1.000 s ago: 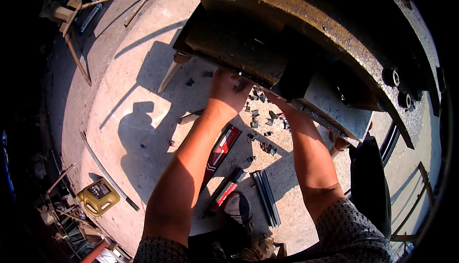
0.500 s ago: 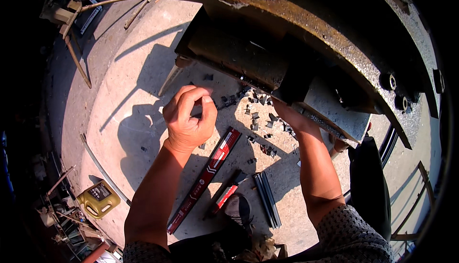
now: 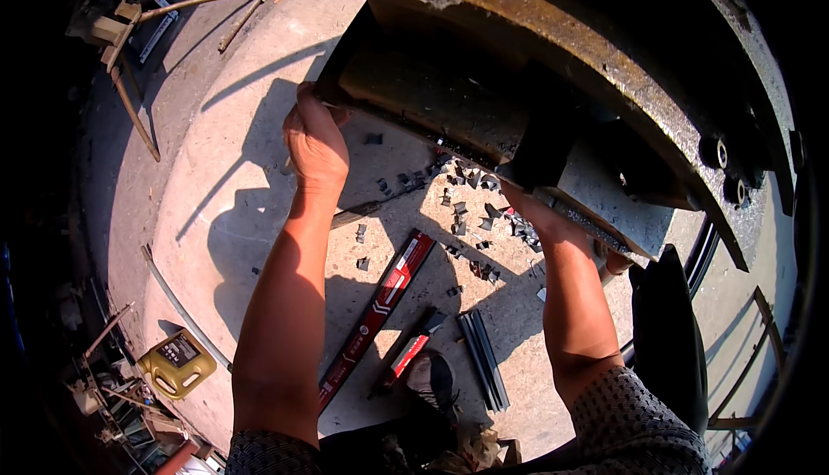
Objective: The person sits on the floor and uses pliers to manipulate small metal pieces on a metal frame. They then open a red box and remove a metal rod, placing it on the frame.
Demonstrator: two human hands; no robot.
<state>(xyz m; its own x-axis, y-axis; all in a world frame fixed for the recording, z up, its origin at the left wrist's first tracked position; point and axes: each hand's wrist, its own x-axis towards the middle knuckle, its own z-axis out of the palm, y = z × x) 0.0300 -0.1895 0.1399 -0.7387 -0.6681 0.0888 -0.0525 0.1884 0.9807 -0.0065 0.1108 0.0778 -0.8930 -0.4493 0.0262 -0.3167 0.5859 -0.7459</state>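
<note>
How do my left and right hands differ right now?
The left hand shows mostly; the right hand is largely hidden beneath the machine. The left hand is at the machine's left corner; the right hand is farther right along its lower edge. Both are bare.

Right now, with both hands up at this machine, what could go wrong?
The right hand reaches under the steel machine, its fingers hidden, so a pinch could go unseen. The bare left hand is close at the machine's corner and might get scraped on an edge. Small black offcuts litter the floor, so the person's shoe could slip on one.
</note>
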